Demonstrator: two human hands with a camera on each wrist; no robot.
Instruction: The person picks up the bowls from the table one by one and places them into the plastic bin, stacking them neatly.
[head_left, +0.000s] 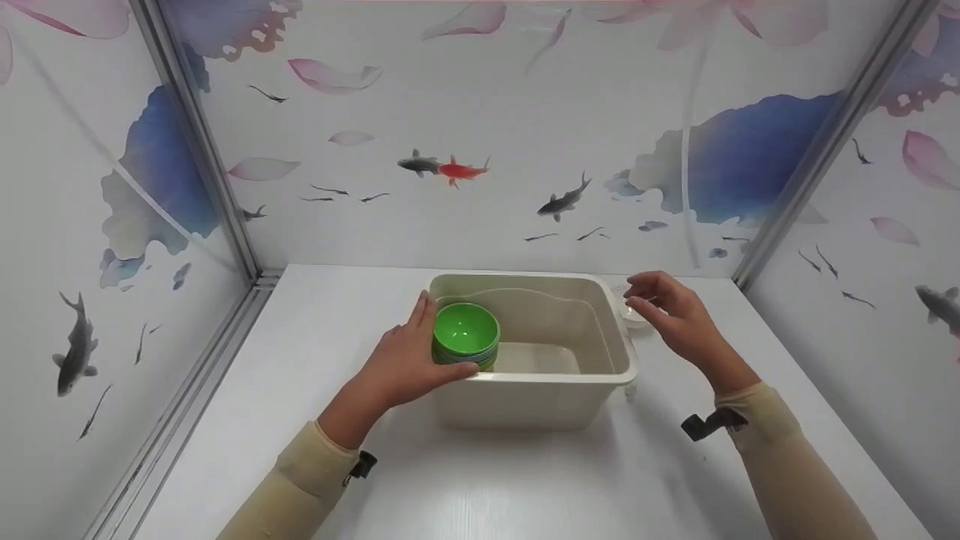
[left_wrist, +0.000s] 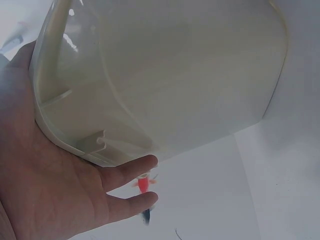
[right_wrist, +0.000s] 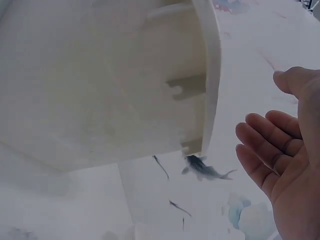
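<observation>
A beige plastic bin (head_left: pixel 525 405) stands at the middle of the white table. Inside its left end is a stack of bowls, the top one a bright green bowl (head_left: pixel 466 328). My left hand (head_left: pixel 401 360) rests against the bin's left rim, thumb lying along the front rim. The left wrist view shows that left hand (left_wrist: pixel 60 185) with two fingers extended beside the bin's outer wall (left_wrist: pixel 190 80). Apart from the bin's right rim, my right hand (head_left: pixel 679 319) holds nothing; its fingers are loosely bent in the right wrist view.
A small whitish, translucent item (head_left: pixel 636 319) sits by the bin's right side, partly behind the right hand. White panels printed with fish and petals (head_left: pixel 450 112) enclose the table at the back and sides, with metal posts (head_left: pixel 206 142) at the corners.
</observation>
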